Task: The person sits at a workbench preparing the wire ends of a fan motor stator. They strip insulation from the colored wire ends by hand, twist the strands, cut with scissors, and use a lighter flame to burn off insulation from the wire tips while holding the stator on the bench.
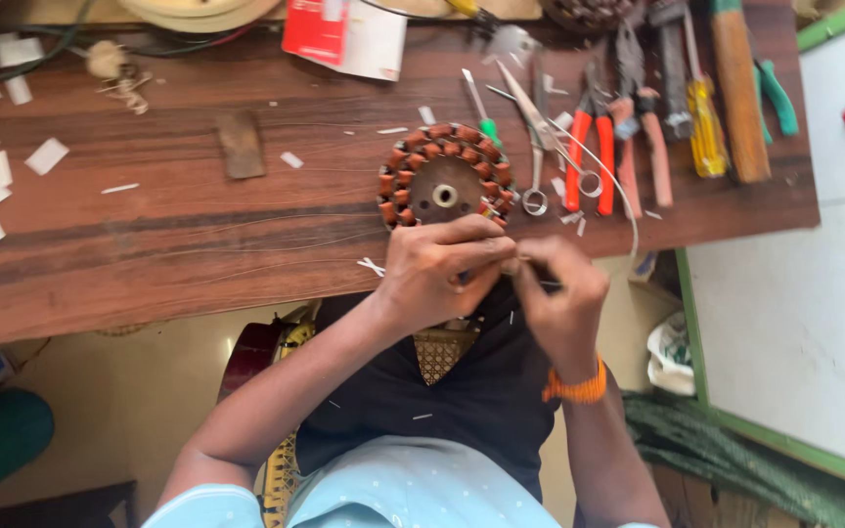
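Copper-wound motor ring [444, 176] rests on the table [149, 235], left hand [442, 269] steadying its edge while right hand [559, 293] fingers pinch thin wire [618, 186] shut, apparently mid-winding, needing steady tension.

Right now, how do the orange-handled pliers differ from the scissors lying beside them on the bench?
The orange-handled pliers have thick orange grips; the scissors are bare metal with ring handles. The pliers look bulkier; the scissors are slim with long, thin blades. The scissors lie nearer the round copper-wound coil. Both rest flat on the wooden bench, untouched by either hand.
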Action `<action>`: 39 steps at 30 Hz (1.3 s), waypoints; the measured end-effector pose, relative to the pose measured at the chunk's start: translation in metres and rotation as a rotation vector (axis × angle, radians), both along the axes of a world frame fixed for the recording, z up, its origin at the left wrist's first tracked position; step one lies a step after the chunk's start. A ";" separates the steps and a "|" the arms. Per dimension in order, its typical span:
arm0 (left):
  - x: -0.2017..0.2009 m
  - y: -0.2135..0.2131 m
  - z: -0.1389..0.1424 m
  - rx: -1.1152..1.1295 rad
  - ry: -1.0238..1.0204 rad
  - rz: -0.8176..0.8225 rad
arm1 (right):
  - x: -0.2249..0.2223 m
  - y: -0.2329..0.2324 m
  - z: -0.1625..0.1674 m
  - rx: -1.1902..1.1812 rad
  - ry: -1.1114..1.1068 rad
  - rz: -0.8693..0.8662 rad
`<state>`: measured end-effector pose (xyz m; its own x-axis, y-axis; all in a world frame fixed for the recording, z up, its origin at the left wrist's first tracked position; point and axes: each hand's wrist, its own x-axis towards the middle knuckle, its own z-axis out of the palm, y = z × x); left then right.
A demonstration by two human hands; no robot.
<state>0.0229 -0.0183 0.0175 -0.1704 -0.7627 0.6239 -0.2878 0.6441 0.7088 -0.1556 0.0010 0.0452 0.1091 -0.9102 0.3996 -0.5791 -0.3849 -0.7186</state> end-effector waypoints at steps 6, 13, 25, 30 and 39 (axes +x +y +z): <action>0.001 -0.001 -0.002 0.001 -0.076 -0.017 | -0.009 0.010 0.003 -0.069 0.057 -0.067; 0.002 0.003 0.001 -0.008 -0.095 0.013 | -0.020 -0.006 -0.034 0.271 -0.295 -0.046; 0.001 0.002 0.009 0.111 -0.144 -0.025 | -0.011 0.016 -0.034 0.225 -0.178 -0.123; 0.000 0.004 0.011 0.011 -0.141 -0.013 | -0.015 0.015 -0.012 -0.042 -0.071 -0.040; 0.002 0.004 0.008 0.062 -0.127 -0.036 | -0.004 0.018 0.000 -0.064 -0.019 0.048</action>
<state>0.0247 -0.0138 0.0254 -0.2728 -0.7909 0.5478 -0.3553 0.6119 0.7066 -0.1601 0.0188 0.0455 0.1436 -0.8768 0.4590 -0.5457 -0.4571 -0.7024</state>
